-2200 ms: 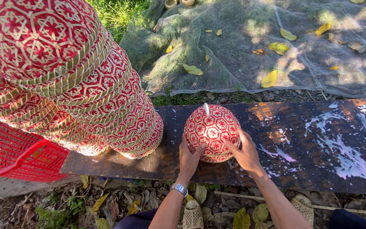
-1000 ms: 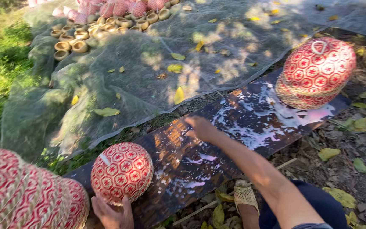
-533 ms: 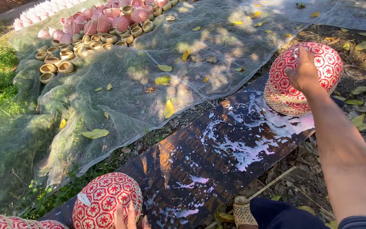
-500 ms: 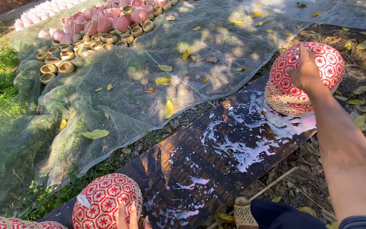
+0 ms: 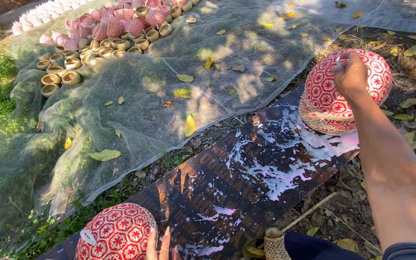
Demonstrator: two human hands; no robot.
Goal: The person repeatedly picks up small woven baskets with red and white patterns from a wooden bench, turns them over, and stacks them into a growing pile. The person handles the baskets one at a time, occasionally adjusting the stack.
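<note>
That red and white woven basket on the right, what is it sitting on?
The woven basket tops a short stack of similar ones, of which only the rims show. The stack stands on a dark paint-splashed board. The right hand covers part of its top.

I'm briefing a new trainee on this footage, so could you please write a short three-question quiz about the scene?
1. True or false: the right hand rests on top of the stacked red-and-white baskets at the far end of the dark board.
2. What does the left hand touch? A) a yellow leaf B) the near red-and-white basket C) the net
3. Fill in: the plain unpainted bowls sit on the grey ____ spread over the ground.

Key: 1 true; 2 B; 3 net.
</note>
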